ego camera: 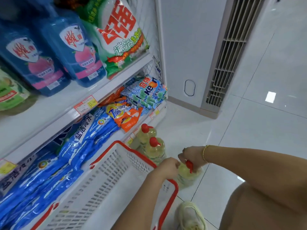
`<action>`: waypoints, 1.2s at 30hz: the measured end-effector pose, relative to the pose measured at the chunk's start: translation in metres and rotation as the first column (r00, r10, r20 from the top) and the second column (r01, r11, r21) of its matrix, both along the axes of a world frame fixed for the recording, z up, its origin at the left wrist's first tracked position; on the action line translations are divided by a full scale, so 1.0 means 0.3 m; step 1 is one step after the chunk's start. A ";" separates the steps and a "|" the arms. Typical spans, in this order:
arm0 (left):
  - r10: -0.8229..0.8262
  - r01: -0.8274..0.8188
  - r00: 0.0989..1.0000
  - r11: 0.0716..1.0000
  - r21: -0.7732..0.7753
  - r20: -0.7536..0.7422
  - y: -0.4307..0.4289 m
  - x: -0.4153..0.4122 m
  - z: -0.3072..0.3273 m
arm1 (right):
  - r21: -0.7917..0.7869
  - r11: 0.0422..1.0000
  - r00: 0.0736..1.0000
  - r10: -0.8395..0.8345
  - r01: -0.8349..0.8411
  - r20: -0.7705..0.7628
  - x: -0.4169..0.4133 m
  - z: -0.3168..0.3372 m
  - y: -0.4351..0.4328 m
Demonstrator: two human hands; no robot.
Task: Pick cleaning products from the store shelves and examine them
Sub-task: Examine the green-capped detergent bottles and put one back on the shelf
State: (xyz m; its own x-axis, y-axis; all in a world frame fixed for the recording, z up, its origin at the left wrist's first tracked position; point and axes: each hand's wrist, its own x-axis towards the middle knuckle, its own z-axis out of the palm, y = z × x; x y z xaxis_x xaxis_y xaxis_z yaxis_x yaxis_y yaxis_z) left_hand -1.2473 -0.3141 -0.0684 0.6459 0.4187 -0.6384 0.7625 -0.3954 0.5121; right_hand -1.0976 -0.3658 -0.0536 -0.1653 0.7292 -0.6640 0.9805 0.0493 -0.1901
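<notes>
Beside red-rimmed white basket (106, 176): right hand (192, 155) grips red-handled yellow bottle (186, 177).
Left hand (169, 165): curled, hold unclear.
Lift: keep upright.

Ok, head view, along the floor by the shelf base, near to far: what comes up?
Pale shoe → yellow bottle, gripped at its red handle by the right hand → second red-capped bottle → third red-capped bottle → skirting board.

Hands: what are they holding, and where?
The right hand grips the yellow bottle by its red handle; the left hand is at its neck, hold unclear.
</notes>
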 end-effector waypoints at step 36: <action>0.221 -0.872 0.319 0.449 0.194 0.922 0.424 -0.921 0.837 | 0.868 0.493 0.798 0.545 -0.057 -0.257 -0.755 1.252 0.474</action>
